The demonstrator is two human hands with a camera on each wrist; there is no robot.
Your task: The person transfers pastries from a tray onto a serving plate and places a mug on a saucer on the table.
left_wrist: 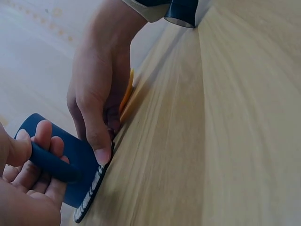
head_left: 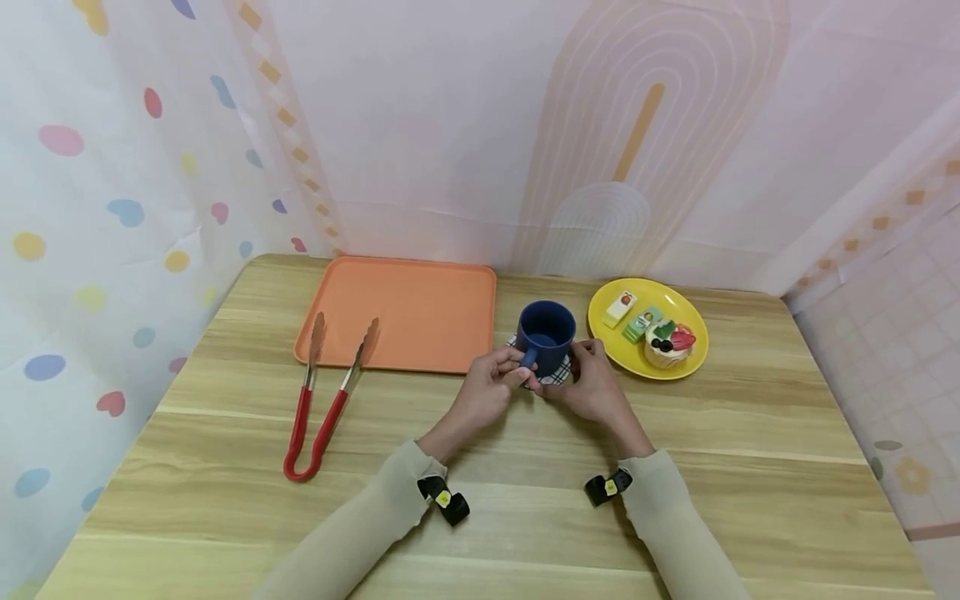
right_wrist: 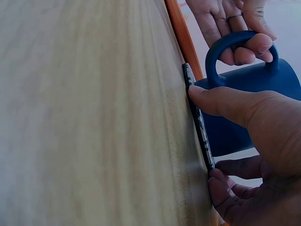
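Note:
A dark blue mug (head_left: 555, 350) stands upright on a black-and-white checked coaster (head_left: 558, 377) near the middle of the table. My left hand (head_left: 483, 392) grips the mug's handle; in the right wrist view its fingers (right_wrist: 245, 55) pass through the loop. On the other side, my right hand (head_left: 596, 390) holds the coaster by its edge. The right wrist view shows that hand's thumb on the near rim of the coaster (right_wrist: 202, 129) and its fingers at another part of the edge. The far side of the mug is hidden in the head view.
An orange tray (head_left: 412, 312) lies at the back left. Red-handled tongs (head_left: 324, 429) rest with their tips over its front edge. At the back right, a yellow plate (head_left: 611, 340) holds a fruit-topped cupcake (head_left: 667, 346) and two small boxes (head_left: 619, 308). Patterned curtains border the wooden table (head_left: 525, 533).

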